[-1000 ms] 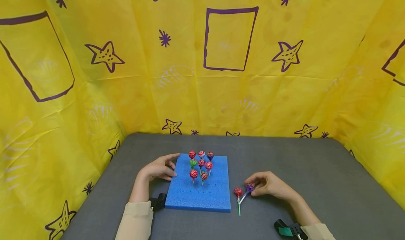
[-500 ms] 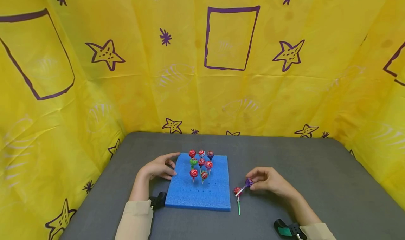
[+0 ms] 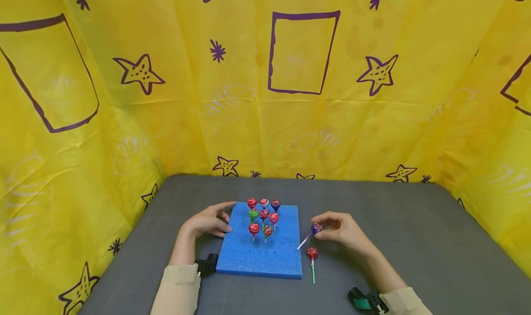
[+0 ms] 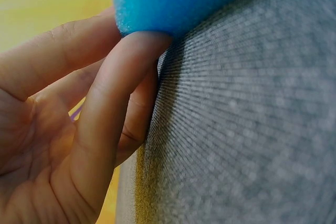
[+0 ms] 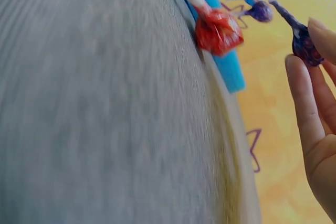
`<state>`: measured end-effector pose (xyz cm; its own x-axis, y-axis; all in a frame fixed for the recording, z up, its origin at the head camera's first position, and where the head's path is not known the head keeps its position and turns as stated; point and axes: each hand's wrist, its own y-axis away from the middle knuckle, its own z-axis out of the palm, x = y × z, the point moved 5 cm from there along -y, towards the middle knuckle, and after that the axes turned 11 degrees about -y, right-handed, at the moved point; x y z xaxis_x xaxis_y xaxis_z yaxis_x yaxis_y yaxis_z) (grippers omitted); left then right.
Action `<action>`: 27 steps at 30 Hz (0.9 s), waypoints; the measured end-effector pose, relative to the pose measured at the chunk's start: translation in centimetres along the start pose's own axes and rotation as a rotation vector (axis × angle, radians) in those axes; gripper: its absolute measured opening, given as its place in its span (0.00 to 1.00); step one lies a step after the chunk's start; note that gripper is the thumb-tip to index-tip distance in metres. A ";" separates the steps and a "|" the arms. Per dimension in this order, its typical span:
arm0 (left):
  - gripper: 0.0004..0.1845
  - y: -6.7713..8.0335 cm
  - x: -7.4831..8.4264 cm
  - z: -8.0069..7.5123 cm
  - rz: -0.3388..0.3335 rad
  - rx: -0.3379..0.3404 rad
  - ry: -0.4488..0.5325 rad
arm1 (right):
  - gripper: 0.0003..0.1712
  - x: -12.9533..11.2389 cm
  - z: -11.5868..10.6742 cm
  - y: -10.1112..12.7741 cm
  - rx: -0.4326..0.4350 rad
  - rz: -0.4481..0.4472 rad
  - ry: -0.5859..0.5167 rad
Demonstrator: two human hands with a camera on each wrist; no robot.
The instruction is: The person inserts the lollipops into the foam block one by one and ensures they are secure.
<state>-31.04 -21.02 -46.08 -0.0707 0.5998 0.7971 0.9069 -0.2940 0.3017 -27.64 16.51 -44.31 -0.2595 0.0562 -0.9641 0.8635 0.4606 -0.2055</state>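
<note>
A red lollipop [image 3: 312, 253] is lying on the grey table [image 3: 415, 241] just beside the blue foam block [image 3: 265, 257]. Past it, the right hand [image 3: 344, 232] is pinching a purple lollipop [image 3: 316, 228] by its head, lifted off the table — stick slanting down toward the block. The left hand [image 3: 206, 221] is resting against the block's left edge, fingers relaxed. Farther back, eight lollipops [image 3: 263, 213] are standing upright in the foam.

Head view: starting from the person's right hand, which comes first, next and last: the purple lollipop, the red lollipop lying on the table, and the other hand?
1. Purple lollipop: pinched in the fingers of the right hand, its stick pointing toward the blue foam board.
2. Red lollipop: flat on the grey table, just below and left of that hand.
3. Left hand: across the board, touching its far-left corner.
</note>
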 end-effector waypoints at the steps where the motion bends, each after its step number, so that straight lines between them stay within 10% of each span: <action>1: 0.44 0.0 0.0 0.0 -0.001 0.001 0.001 | 0.23 -0.1 0.2 -0.2 0.000 -0.004 -0.002; 27: 0.44 0.2 0.1 0.0 -0.017 0.013 -0.006 | 0.22 -1.6 5.8 -3.6 -0.012 -0.098 -0.061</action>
<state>-30.87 -21.04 -45.97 -0.0840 0.6093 0.7885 0.9111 -0.2735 0.3084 -27.83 9.67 -42.98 -0.3155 -0.0438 -0.9479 0.8299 0.4716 -0.2980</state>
